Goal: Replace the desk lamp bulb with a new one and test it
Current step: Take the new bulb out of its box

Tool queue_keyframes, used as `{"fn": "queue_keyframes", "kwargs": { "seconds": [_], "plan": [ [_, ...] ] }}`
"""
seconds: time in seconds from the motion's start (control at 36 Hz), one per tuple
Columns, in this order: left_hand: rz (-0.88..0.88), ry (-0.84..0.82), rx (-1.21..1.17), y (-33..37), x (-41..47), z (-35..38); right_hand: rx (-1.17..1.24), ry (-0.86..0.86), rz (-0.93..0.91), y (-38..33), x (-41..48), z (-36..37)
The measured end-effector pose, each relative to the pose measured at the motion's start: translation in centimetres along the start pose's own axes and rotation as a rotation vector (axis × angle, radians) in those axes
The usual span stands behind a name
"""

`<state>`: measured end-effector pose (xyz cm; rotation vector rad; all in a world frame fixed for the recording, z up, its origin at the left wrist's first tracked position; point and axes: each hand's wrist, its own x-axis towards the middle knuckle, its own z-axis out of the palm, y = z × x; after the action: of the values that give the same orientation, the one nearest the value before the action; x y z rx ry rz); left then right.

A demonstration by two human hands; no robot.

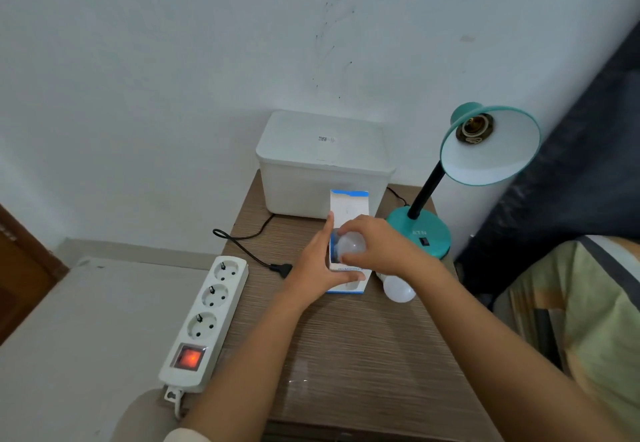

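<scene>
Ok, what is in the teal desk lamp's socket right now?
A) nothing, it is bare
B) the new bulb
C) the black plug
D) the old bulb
A: the brass socket inside the teal desk lamp's shade is bare, while one white bulb is between both hands at the blue-and-white cardboard box and another white bulb lies on the wooden tabletop.

Two bare forearms reach up from the lower edge of the head view, uncovered from wrist to elbow. Neither the left hand (320, 263) nor the right hand (375, 245) carries a ring, and no watch or band shows at the wrists. Below the left hand, near the elbow at the bottom edge, a pale, cream-coloured sleeve cuff (183, 436) is just visible. Beside it shows a rounded patch of light beige fabric (145, 417), apparently clothing.
</scene>
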<state>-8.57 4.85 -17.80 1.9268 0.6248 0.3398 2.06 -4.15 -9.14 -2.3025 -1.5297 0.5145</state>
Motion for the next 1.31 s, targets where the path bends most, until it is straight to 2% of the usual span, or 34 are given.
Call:
{"fn": "queue_keyframes", "kwargs": {
  "seconds": [0.5,0.67,0.81,0.94,1.17,1.31],
  "plan": [
    [0.007,0.014,-0.032,0.4,-0.2,0.0,0.106,0.303,-0.024,0.2,-2.0,0.2],
    [0.019,0.033,-0.052,0.3,-0.2,0.1,0.120,0.224,0.035,1.1,-2.6,0.0],
    [0.047,0.031,-0.025,0.6,-0.3,-0.1,0.161,0.275,0.055,1.5,-3.1,0.3],
    [0.056,0.030,0.000,0.7,-0.4,-0.2,0.287,0.319,0.178,2.1,-3.8,0.3],
    [0.046,0.010,0.024,0.7,-0.3,-0.3,0.545,0.349,0.214,3.0,-4.5,1.3],
    [0.037,-0.008,0.011,0.5,-0.2,-0.4,0.712,0.485,0.333,3.9,-3.3,1.2]
  ]
}}
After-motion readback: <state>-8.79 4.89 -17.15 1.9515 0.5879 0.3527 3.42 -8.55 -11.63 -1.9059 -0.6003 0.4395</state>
